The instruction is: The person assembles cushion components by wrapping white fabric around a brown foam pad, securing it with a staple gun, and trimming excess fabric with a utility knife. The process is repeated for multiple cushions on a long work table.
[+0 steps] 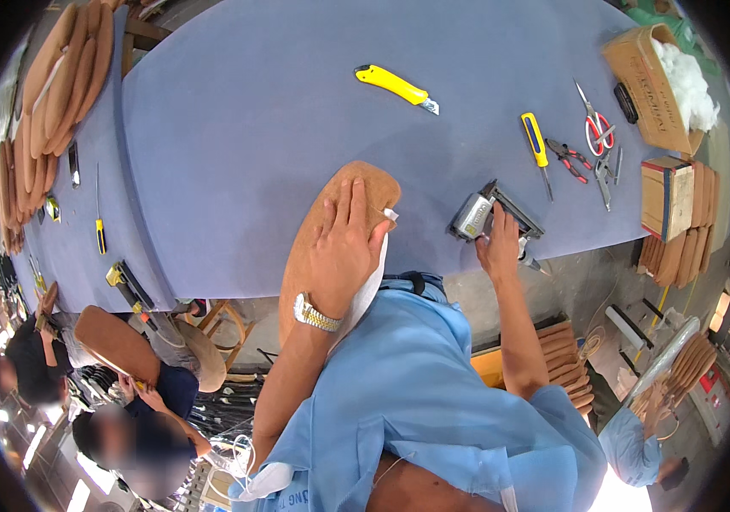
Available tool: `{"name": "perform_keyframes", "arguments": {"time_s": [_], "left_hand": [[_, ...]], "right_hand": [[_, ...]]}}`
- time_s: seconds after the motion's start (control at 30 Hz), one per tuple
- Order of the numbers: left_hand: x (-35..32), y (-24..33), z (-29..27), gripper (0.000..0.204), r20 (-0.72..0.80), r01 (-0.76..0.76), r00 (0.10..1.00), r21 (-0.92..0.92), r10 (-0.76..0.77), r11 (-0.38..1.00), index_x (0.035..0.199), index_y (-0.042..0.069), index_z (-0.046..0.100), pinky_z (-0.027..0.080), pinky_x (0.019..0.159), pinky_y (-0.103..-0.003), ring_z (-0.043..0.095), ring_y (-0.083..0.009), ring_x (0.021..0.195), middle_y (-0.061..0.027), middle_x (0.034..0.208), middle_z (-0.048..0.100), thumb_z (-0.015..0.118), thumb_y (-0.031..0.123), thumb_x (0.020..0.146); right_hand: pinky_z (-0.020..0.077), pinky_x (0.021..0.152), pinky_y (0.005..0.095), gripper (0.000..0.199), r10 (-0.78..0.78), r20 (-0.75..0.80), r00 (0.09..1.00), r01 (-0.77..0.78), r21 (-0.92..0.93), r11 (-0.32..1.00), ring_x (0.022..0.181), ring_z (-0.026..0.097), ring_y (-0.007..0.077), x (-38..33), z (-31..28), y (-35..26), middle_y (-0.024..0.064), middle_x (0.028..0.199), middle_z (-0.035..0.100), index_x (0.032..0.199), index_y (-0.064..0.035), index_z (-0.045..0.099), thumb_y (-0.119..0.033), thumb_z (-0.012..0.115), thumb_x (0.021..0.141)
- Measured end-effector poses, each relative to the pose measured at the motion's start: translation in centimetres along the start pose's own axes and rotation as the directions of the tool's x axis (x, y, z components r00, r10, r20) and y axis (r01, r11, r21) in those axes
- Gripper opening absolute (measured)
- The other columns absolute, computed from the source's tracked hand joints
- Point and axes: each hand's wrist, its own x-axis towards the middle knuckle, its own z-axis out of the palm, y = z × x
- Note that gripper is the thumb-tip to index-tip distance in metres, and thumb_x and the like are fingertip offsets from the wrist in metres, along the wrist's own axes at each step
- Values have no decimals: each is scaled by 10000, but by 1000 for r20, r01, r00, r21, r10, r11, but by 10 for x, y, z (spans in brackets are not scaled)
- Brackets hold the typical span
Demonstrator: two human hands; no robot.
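A brown fabric-covered padded panel [301, 247] lies at the near edge of the table, tilted toward my body, with white material showing along its right side. My left hand [346, 247] rests flat on top of it, fingers stretched out. To the right, a silver and black staple gun [472, 218] lies on its side by the table edge. My right hand [499, 243] is on its handle, the fingers curled over it. Part of the handle is hidden beneath that hand.
A yellow utility knife [392, 83] lies farther back. On the right are a screwdriver [535, 141], pliers [568, 160], scissors [595, 128] and a carton [648, 90] with white stuffing. Brown panels [62, 77] are stacked far left. A co-worker holds another panel [118, 343] at lower left.
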Motion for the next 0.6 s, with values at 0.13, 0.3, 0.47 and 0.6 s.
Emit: {"name": "perform_keyframes", "arguments": {"time_s": [0.13, 0.3, 0.47, 0.6], "left_hand": [[1, -6, 4, 724, -23, -14, 1000, -13, 14, 1000, 1544, 12, 425, 547, 965, -581, 543, -537, 1322, -230, 1570, 474, 610, 466, 1011], [-2, -9, 8, 740, -25, -27, 999, -64, 26, 998, 1552, -2, 402, 539, 981, -577, 533, -544, 1327, -247, 1565, 472, 618, 452, 1009], [0, -2, -1, 696, 26, -35, 999, -4, 36, 999, 1538, -70, 378, 457, 1110, -508, 510, -488, 1360, -287, 1509, 508, 632, 254, 976], [1, -2, -5, 711, 41, -33, 999, -22, 34, 999, 1540, -94, 360, 399, 1184, -465, 490, -445, 1393, -288, 1509, 509, 637, 156, 936]], "right_hand": [[511, 974, 470, 774, -64, 32, 997, 55, 249, 967, 1128, 614, 420, 15, -19, -11, 221, 1211, 629, 1434, -39, 489, -31, 787, 720], [536, 907, 366, 664, -311, -10, 950, 227, 704, 673, 1044, 690, 311, 0, -76, -90, 157, 1182, 708, 1378, -41, 606, -84, 810, 747], [536, 877, 360, 644, -463, -87, 882, 349, 781, 518, 993, 692, 296, -5, -81, -131, 154, 1188, 708, 1379, -33, 635, -158, 804, 770], [541, 897, 371, 644, -456, -14, 890, 294, 781, 551, 1038, 704, 312, -1, -77, -136, 166, 1221, 712, 1375, -29, 630, -155, 797, 766]]}}
